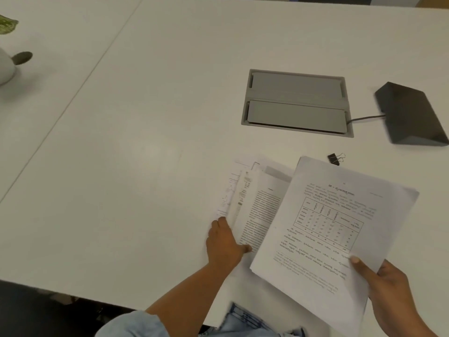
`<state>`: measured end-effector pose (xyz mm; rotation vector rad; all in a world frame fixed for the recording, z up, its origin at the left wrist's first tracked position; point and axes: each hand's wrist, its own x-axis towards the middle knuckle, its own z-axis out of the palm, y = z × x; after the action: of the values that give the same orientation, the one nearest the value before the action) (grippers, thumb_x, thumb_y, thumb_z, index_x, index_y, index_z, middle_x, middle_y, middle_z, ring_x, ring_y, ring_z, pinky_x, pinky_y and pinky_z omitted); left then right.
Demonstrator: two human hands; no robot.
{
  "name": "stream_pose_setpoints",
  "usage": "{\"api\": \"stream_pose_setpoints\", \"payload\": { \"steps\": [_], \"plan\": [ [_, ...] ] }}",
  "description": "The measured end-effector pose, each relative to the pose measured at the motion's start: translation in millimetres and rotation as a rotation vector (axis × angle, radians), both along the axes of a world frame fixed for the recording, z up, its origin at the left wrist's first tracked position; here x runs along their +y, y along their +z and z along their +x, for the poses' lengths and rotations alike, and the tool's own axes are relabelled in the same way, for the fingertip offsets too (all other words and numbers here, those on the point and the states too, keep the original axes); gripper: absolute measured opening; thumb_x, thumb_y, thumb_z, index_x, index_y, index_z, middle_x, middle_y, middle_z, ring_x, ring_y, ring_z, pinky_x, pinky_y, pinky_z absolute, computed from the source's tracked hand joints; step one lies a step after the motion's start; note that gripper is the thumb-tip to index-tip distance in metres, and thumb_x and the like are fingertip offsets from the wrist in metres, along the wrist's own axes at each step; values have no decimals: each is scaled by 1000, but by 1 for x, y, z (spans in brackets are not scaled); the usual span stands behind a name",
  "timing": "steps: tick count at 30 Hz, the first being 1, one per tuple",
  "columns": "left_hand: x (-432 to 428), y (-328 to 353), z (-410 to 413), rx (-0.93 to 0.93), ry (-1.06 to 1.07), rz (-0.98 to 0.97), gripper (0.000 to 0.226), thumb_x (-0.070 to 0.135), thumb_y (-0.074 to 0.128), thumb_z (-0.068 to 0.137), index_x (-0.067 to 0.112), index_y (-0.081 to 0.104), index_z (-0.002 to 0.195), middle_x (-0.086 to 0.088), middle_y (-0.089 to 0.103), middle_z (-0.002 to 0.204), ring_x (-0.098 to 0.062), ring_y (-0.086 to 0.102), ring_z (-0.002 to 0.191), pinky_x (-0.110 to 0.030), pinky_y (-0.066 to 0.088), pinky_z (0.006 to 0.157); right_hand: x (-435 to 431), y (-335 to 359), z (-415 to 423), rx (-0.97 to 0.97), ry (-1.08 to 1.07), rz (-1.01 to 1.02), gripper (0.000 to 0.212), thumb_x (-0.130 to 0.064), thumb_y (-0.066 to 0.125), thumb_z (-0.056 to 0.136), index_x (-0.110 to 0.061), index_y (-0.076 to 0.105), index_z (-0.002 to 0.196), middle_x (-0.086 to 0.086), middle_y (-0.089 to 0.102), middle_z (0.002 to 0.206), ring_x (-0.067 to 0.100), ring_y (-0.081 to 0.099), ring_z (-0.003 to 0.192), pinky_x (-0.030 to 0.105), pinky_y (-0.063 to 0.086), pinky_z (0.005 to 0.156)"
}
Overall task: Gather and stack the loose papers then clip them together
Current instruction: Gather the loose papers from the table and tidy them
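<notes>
The loose papers are in two lots at the near edge of the white table [145,142]. A sheaf [340,227] topped by a page with a printed grid is held in the right hand [388,288], thumb on top and fingers beneath. Just to its left, partly tucked under its left edge, the fanned sheets [255,205] are gripped at their near end by the left hand [224,242]. Both lots run lengthwise away from the person, heading ends far and leaning slightly right, so squaring them likely means sliding one sideways onto the other. The binder clip [336,158] lies just beyond the sheaf's far left corner, out past both hands.
</notes>
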<state>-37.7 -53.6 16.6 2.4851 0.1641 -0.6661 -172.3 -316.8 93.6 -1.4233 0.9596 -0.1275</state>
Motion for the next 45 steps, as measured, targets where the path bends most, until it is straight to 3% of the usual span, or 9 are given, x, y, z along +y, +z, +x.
{"api": "stream_pose_setpoints", "payload": {
  "steps": [4, 7, 15, 21, 26, 31, 35, 41, 45],
  "plan": [
    [-29, 0, -17, -73, 43, -40, 94, 36, 88, 57, 11, 39, 133, -8, 50, 122, -26, 51, 113, -37, 49, 92, -4, 7, -7, 7, 24, -9, 63, -49, 88, 48, -16, 71, 99, -3, 78, 98, 22, 74, 90, 34, 57, 75],
    [-35, 3, -24, -192, 89, 96, 101, 39, 92, 51, 9, 44, 135, -11, 50, 124, -28, 52, 111, -38, 46, 92, -6, 15, -8, 9, -14, 12, 57, -44, 85, 55, -16, 70, 102, -4, 78, 96, 28, 71, 100, 36, 52, 76],
    [-24, 10, -20, -159, 123, 90, 77, 28, 91, 62, 15, 49, 125, -7, 55, 118, -26, 58, 108, -34, 47, 90, -14, 15, -18, 13, -55, 21, 110, -70, 87, 19, -13, 68, 112, -7, 76, 104, 23, 68, 102, 38, 51, 89],
    [-16, 9, -21, -129, -8, 258, 74, 48, 81, 69, 27, 52, 134, -2, 56, 124, -22, 50, 116, -34, 39, 95, -18, 10, -26, -2, -68, 41, 99, -70, 87, 19, -19, 70, 101, -8, 76, 104, 23, 67, 104, 30, 58, 81],
    [-21, 4, -24, -23, 14, 221, 96, 54, 85, 60, 19, 39, 137, -5, 49, 128, -24, 51, 116, -37, 45, 93, -19, 8, -33, -12, -97, 13, 99, -69, 87, 23, -17, 70, 105, -5, 75, 107, 23, 68, 102, 41, 51, 92],
    [-22, 5, -22, -20, 36, 280, 89, 58, 86, 55, 16, 46, 123, -5, 54, 120, -23, 53, 111, -36, 42, 94, -19, 7, -37, -6, -104, -5, 17, -13, 70, 86, -20, 67, 101, 3, 71, 117, 37, 61, 116, 52, 45, 101],
    [-23, 10, -21, -18, 10, 332, 77, 60, 83, 56, 20, 53, 115, -4, 55, 117, -23, 52, 110, -36, 38, 93, -18, 5, -40, 39, -137, -25, 24, -14, 68, 85, -17, 67, 109, -2, 74, 108, 34, 63, 112, 43, 53, 94],
    [-20, 7, -19, 199, 24, -81, 42, 36, 75, 81, 16, 64, 117, -4, 71, 116, -25, 68, 102, -36, 57, 84, -22, 8, -44, 53, -165, -26, 19, -19, 72, 81, -20, 69, 99, -15, 77, 93, 27, 65, 104, 30, 57, 80],
    [-6, 19, -18, 283, 61, -309, 31, 27, 64, 93, 10, 66, 119, -6, 71, 111, -22, 66, 94, -30, 54, 79, -34, 12, -48, 22, -187, 20, 20, -18, 70, 83, -15, 69, 103, -8, 74, 108, 23, 68, 103, 31, 55, 81]
  ]
}}
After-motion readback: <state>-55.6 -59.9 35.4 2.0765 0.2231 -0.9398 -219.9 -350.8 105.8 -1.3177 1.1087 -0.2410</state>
